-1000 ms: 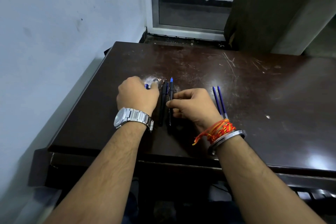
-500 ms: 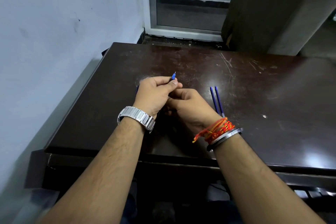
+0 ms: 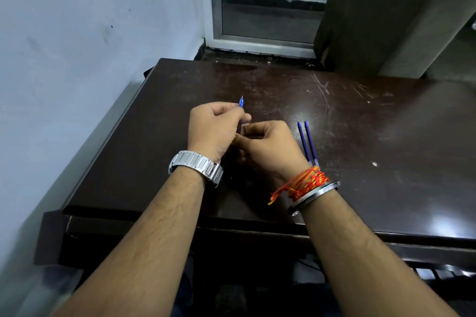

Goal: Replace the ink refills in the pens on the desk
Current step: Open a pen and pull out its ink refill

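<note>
Both hands were raised just above the dark table (image 3: 360, 152), meeting near its middle; the left hand (image 3: 213, 128) had its fingers (image 3: 226, 110) pinched narrow around a blue pen (image 3: 241, 103), whose pointed tip stood out beyond the knuckles and aimed away from the person, tilted upward. The right hand (image 3: 268, 147) was curled closed right against the left, its fingers folded round the lower part of the same pen; what exactly they pinched was hidden behind the knuckles, though a sliver of the barrel showed between the two hands. Held so, one hand at each end, the pen was probably being twisted or pulled apart, the left steadying the tip section while the right worked the barrel; that was a judgement, since no seam or thread was visible.

Two blue refills (image 3: 307, 144) lay side by side on the table just to the right of the right hand, nearly parallel and touching or close to it, their near ends hidden behind the wrist; placed there, they were likely within easy reach for the swap once the pen came open. Something dark lay in shadow under the hands, too dim to tell; the rest of the table was scratched and bare.
</note>
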`<control>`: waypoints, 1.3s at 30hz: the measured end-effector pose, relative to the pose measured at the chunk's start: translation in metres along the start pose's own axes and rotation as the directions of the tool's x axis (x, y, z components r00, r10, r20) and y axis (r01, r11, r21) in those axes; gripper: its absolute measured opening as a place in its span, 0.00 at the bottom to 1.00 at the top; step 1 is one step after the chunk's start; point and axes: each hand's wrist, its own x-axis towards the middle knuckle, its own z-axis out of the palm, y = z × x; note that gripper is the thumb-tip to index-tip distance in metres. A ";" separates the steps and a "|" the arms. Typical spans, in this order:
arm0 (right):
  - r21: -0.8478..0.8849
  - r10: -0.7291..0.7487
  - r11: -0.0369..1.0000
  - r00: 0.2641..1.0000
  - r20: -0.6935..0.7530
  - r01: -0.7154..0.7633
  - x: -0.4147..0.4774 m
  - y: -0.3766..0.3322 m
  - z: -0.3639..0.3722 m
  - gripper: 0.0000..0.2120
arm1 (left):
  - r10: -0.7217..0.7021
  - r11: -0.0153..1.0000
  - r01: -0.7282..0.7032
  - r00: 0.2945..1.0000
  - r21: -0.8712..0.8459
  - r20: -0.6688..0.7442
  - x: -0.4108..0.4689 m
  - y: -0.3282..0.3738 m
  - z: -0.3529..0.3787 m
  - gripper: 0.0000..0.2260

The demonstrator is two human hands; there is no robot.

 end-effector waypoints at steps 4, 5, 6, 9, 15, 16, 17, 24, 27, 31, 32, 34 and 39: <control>-0.019 -0.015 1.000 1.000 0.003 0.015 0.000 0.002 0.000 0.09 | 0.036 0.999 -0.035 0.998 0.010 -0.061 0.000 -0.006 -0.002 0.16; -0.020 -0.014 1.000 1.000 -0.001 0.014 0.001 0.002 0.000 0.08 | 0.029 0.999 -0.028 0.999 0.024 -0.046 0.000 -0.007 -0.002 0.18; -0.009 -0.006 1.000 1.000 -0.003 0.006 0.001 0.003 -0.001 0.07 | 0.004 1.000 -0.004 1.000 0.022 -0.010 -0.001 -0.006 -0.001 0.19; 0.023 0.016 1.000 1.000 -0.008 -0.015 0.002 0.004 -0.002 0.06 | -0.075 0.997 0.077 0.992 -0.020 0.104 -0.001 -0.002 0.003 0.08; 0.027 0.009 1.000 0.999 -0.042 -0.007 0.003 0.003 -0.003 0.07 | 0.013 1.000 -0.012 1.000 -0.028 0.019 -0.001 -0.004 0.001 0.09; 0.019 0.006 1.000 0.999 -0.047 -0.005 0.003 0.004 -0.003 0.07 | 0.013 0.999 -0.013 1.000 -0.035 0.015 -0.001 -0.005 0.001 0.12; 0.012 0.007 1.000 0.999 -0.051 -0.007 0.003 0.004 -0.003 0.07 | 0.003 1.000 -0.003 1.000 -0.030 0.017 -0.001 -0.006 0.001 0.13; 0.014 0.040 0.999 0.994 -0.101 -0.039 0.002 0.003 -0.006 0.10 | 0.004 1.000 -0.003 1.000 -0.017 0.004 -0.003 -0.003 0.006 0.05; -0.039 0.002 0.999 0.993 -0.119 -0.007 0.002 0.002 -0.006 0.09 | 0.017 0.998 -0.016 1.000 -0.052 0.003 -0.003 -0.006 0.005 0.14; -0.060 0.010 0.998 0.991 -0.132 -0.018 0.002 0.002 -0.007 0.09 | -0.014 1.000 0.014 0.999 -0.019 0.042 -0.004 -0.002 0.006 0.09; -0.064 0.014 0.998 0.991 -0.130 -0.022 0.002 0.002 -0.007 0.09 | -0.008 1.000 0.008 0.999 -0.007 0.037 -0.004 -0.001 0.007 0.06; -0.071 0.015 0.997 0.991 -0.135 -0.024 0.002 0.002 -0.007 0.09 | 0.006 1.000 -0.006 1.000 0.000 0.013 -0.005 -0.001 0.009 0.02; -0.111 -0.024 0.994 0.987 -0.159 0.007 0.003 0.005 -0.007 0.07 | 0.040 0.999 -0.040 0.999 -0.028 -0.005 -0.005 -0.006 0.007 0.15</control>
